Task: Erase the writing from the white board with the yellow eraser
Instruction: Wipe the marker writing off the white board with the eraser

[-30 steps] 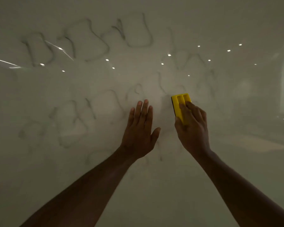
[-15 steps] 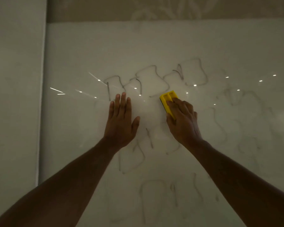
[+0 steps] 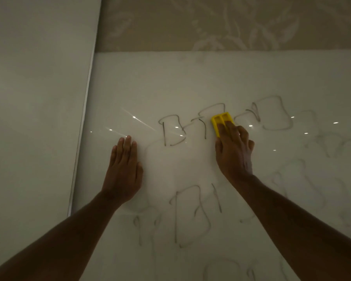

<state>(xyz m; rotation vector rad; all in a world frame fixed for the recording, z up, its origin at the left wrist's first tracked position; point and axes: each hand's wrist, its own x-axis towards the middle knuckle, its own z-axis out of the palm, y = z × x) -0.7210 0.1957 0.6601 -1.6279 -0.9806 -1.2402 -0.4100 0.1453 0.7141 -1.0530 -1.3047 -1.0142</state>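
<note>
A glossy white board [image 3: 190, 82] fills most of the view, dimly lit. Dark marker letters [image 3: 171, 130] run across its upper middle, and fainter, smeared letters sit lower down and to the right. My right hand [image 3: 234, 151] presses the yellow eraser [image 3: 221, 121] flat on the board, on the top row of letters, with fingers over its back. My left hand [image 3: 124, 169] lies flat on the board to the left, fingers together, holding nothing. The patch of board between both hands looks wiped.
The board's left edge [image 3: 81, 138] is a thin pale strip, with a plain wall [image 3: 32, 98] beyond it. Above the board's top edge is patterned beige wallpaper [image 3: 221, 23]. Small ceiling lights reflect in the board surface.
The view has swung up and left, bringing the board's left and top edges into sight. My right hand slid the eraser up onto the top row of letters; my left hand shifted left.
</note>
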